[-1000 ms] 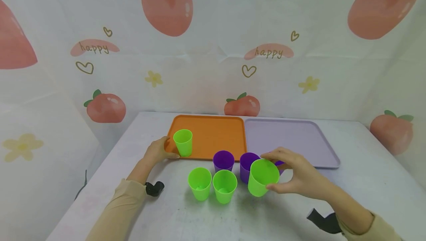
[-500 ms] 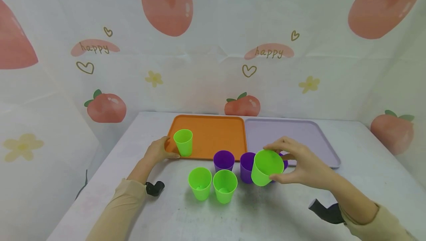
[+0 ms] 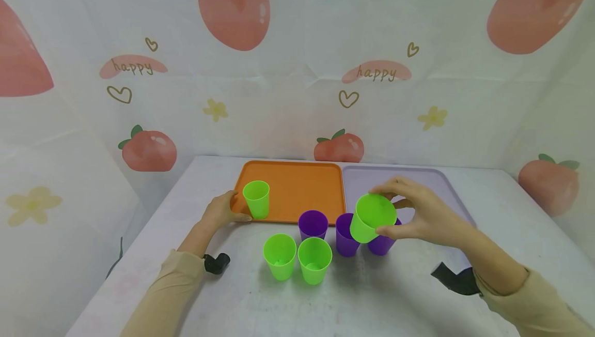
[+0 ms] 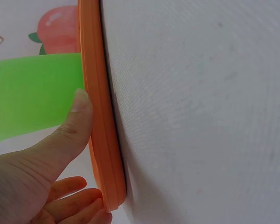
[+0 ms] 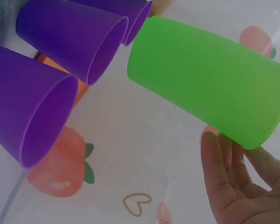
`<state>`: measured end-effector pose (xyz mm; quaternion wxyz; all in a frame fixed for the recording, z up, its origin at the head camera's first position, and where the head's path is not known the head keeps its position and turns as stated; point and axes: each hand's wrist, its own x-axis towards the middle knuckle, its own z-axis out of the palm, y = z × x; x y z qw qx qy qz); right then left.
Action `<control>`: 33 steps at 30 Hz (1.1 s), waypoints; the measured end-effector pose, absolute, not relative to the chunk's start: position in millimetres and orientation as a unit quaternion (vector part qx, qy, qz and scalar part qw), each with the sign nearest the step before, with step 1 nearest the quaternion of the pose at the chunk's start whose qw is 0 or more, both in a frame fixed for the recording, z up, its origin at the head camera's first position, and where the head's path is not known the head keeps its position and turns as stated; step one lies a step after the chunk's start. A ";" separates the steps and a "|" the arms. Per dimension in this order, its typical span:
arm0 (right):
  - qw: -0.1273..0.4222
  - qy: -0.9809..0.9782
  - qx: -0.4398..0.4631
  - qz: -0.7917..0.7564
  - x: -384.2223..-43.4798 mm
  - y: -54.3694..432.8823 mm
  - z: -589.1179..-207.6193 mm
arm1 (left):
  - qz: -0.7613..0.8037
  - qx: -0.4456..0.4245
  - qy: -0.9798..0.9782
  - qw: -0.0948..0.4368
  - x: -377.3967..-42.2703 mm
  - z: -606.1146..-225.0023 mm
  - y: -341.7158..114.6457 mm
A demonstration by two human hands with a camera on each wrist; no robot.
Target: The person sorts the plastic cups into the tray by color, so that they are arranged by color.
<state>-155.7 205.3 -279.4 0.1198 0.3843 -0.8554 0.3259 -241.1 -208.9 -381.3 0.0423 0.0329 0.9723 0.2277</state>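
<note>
My right hand (image 3: 425, 218) holds a light green cup (image 3: 360, 228) by its rim between thumb and fingers, raised in front of the purple cups. The cup tilts with its mouth toward the head camera, and it fills much of the right wrist view. At the left front corner of the orange tray (image 3: 302, 192), my left hand (image 3: 219, 211) grips the edge, thumb along the front rim and fingers round the side. Another green cup (image 3: 258, 203) stands upright inside that tray, close to the left thumb.
Two green cups (image 3: 281, 269), (image 3: 313, 271) stand side by side on the white table. Behind them are three purple cups (image 3: 312, 224), (image 3: 346, 241), (image 3: 381, 245), the right two partly covered by the held cup. A lavender tray (image 3: 364, 179) adjoins the orange one, before a fruit-print cloth (image 3: 279, 99).
My right hand has lifted the green cup up and away from me, slightly rightward, uncovering more of the right-hand purple cup. The left hand stays at the orange tray's corner.
</note>
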 end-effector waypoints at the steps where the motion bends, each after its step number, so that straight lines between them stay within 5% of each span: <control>1: 0.122 -0.857 0.383 0.321 -157.0 205.1 -278.7 | 0.227 0.032 0.972 0.044 -241.2 -381.3 -208.7; 33: 0.060 -0.870 0.351 0.342 -201.8 183.5 -261.3 | 0.230 0.031 0.972 0.039 -240.3 -381.2 -208.8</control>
